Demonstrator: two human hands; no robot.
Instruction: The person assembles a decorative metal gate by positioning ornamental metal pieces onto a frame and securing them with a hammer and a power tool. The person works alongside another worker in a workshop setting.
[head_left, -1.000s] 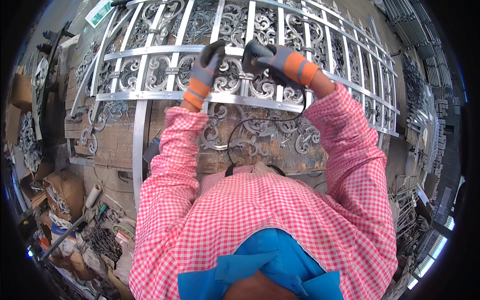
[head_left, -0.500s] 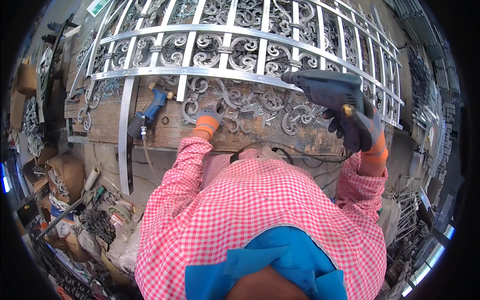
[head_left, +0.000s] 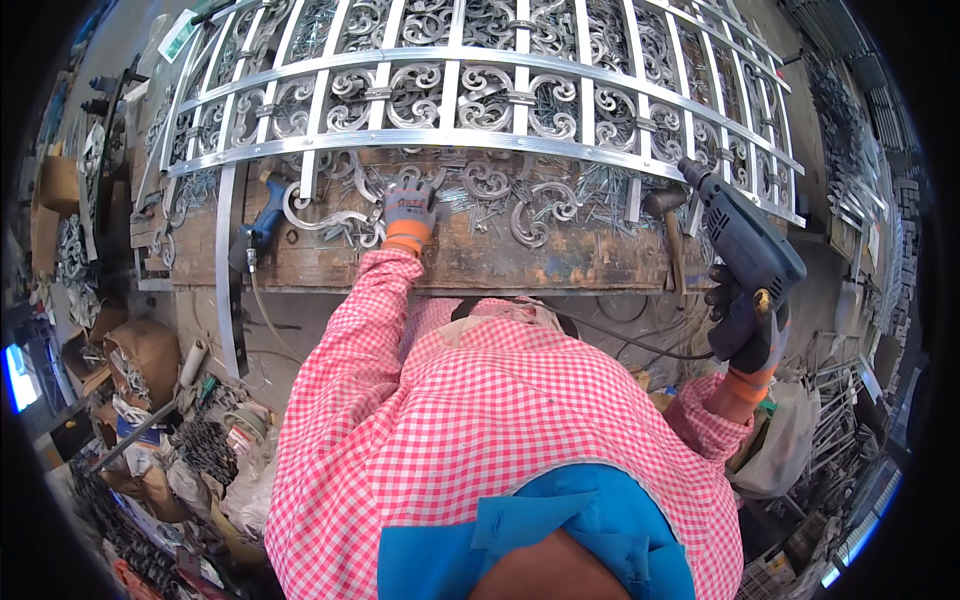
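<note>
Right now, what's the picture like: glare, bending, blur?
Head view: the lens curves the railing; bright glare sits at the left edge and lower right; left hand and drill look fairly sharp, but the dark-gloved right hand partly blends into it.

**Pink checks among silver and brown**

Over my remote feed, I see pink-and-white checks cover the shirt (head_left: 500, 400) and plain bright blue the collar (head_left: 530, 518). The left hand (head_left: 408, 210) is gloved in grey and orange; the right hand (head_left: 742, 335) in black, grey and orange. I make out a blue-grey drill (head_left: 748, 235), a silvery railing (head_left: 400, 137), duller grey scrolls (head_left: 529, 232), a blue tool (head_left: 266, 220) and the mottled brown bench (head_left: 590, 262).
</note>
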